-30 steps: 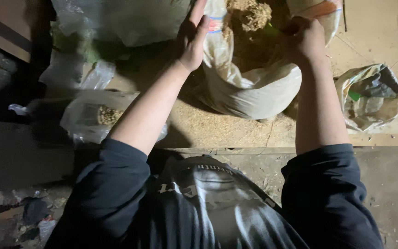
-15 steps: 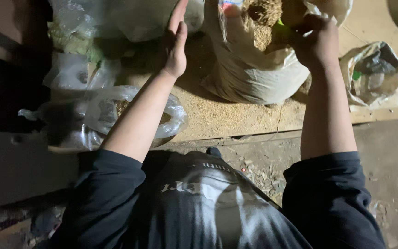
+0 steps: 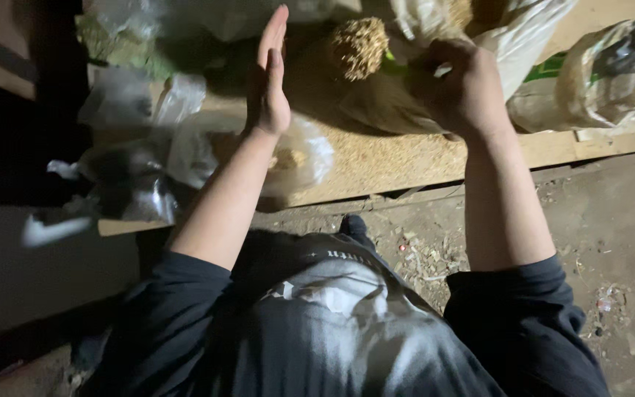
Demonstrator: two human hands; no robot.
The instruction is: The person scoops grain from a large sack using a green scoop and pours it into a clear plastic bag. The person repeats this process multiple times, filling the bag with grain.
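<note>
Left hand [image 3: 270, 84] raised edge-on, fingers straight and together, palm turned toward the right, holding nothing and touching nothing. Right hand [image 3: 458, 88] closed in a fist around a green scoop [image 3: 398, 65], of which only a short strip of handle shows between fist and load. Scoop heaped with a rounded mound of tan grain [image 3: 359, 48], held level between the two hands, above the wooden board [image 3: 553, 147]. Large pale sack [image 3: 508, 29] just behind the right hand, mouth open, partly cut off by the top edge of the view. Loose grain [image 3: 376, 158] spread over the board beneath the scoop. Clear plastic bag [image 3: 299, 158] with some grain inside lying on the board under the left forearm, near the front edge. Further clear bags [image 3: 123, 103] bunched in shadow to the left. Crumpled small sack [image 3: 604, 73] at the right end of the board, well apart from the scoop. Bare dirt floor [image 3: 611, 235] with scattered debris below the board. Dark sleeves pushed up on both arms.
</note>
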